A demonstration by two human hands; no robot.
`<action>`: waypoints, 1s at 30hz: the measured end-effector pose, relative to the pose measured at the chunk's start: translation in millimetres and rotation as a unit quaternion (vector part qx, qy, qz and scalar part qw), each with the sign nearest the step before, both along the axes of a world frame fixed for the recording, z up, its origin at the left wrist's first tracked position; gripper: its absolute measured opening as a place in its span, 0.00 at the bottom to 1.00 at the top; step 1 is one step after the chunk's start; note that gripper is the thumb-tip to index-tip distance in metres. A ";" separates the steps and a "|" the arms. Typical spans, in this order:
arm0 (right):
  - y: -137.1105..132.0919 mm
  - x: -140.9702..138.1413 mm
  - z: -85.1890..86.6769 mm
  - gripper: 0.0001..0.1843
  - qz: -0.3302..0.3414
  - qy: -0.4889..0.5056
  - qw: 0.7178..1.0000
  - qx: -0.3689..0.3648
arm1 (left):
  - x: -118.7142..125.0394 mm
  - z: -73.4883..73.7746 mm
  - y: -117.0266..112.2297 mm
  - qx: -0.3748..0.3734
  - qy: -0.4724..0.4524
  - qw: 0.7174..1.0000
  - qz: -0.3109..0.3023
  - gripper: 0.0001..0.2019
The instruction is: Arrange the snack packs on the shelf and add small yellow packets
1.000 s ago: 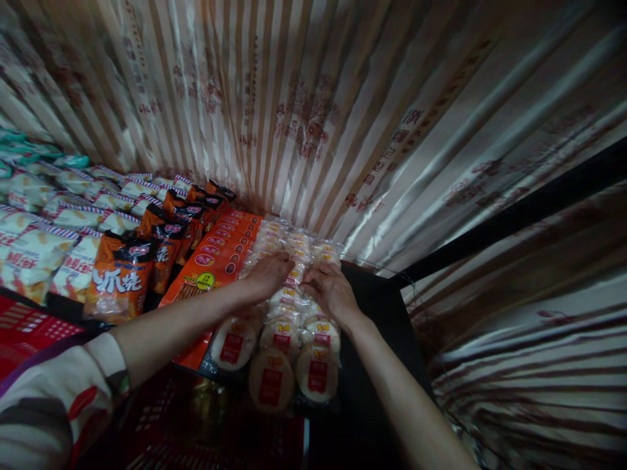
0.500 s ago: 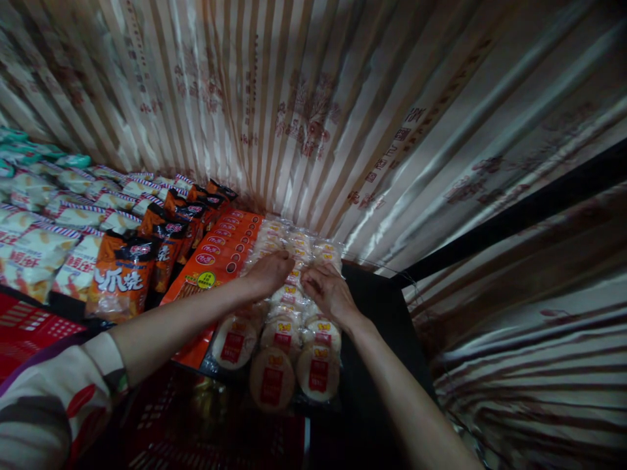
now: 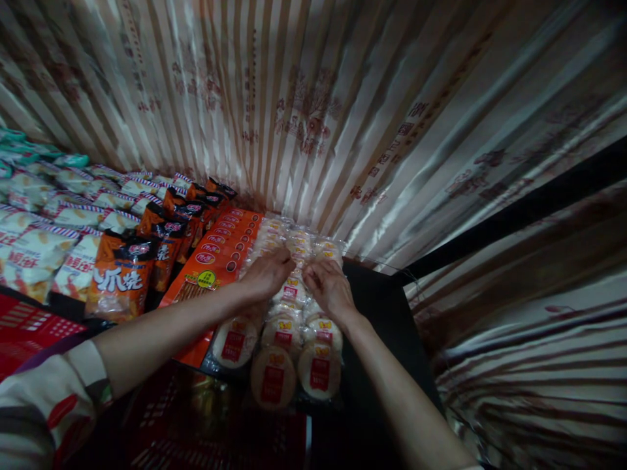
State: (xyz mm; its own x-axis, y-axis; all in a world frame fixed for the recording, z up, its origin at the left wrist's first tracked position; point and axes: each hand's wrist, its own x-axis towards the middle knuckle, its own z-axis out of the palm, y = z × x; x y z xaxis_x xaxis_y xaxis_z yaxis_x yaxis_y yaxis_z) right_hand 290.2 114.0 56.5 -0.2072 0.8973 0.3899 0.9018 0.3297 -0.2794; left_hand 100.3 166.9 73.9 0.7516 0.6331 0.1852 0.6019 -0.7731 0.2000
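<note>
Head view: left hand [image 3: 267, 274] flat on cracker packs [image 3: 274, 375]; right hand [image 3: 329, 290] beside, fingers curled, grip unclear; rows run near-far underneath.

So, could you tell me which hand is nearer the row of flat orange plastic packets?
Left. The left hand lies beside the flat orange packets; the right hand sits farther right, on the clear round-cracker packs.

Glossy striped fabric [image 3: 313, 98], cream and brown with printed characters and reddish floral motifs, hangs as the back wall. A black bar [image 3: 514, 215] slants across it on the right. A dark shelf [image 3: 386, 313] meets the cloth at its far edge. The light is dim.
</note>
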 end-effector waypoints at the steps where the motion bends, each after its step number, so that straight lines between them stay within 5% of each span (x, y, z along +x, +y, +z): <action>1: 0.1 -0.1 -0.4 0.08 -0.004 -0.001 1.000 -0.001 | -1.4 -0.5 -2.1 0.005 0.012 1.000 -0.013 0.10; 11: -12.8 -1.8 1.0 0.07 -0.006 0.011 0.999 0.048 | -1.1 -7.8 -4.0 -0.052 0.028 0.998 -0.036 0.12; 18: -35.5 -4.5 12.7 0.07 0.027 -0.045 0.998 -0.024 | 0.0 -9.8 -5.3 -0.052 0.033 0.998 -0.019 0.12; 30: -21.4 -2.2 17.0 0.06 0.101 -0.054 0.988 -0.101 | 3.5 -9.6 -7.8 -0.035 0.028 0.999 -0.004 0.09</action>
State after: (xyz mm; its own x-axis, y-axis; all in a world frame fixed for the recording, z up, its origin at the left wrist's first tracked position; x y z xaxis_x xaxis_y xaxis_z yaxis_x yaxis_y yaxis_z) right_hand 288.0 92.7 73.5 -0.4202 0.8908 0.1730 0.8514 0.4530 -0.2643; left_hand 103.8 159.1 64.3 0.7646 0.6371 0.0971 0.6079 -0.7630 0.2197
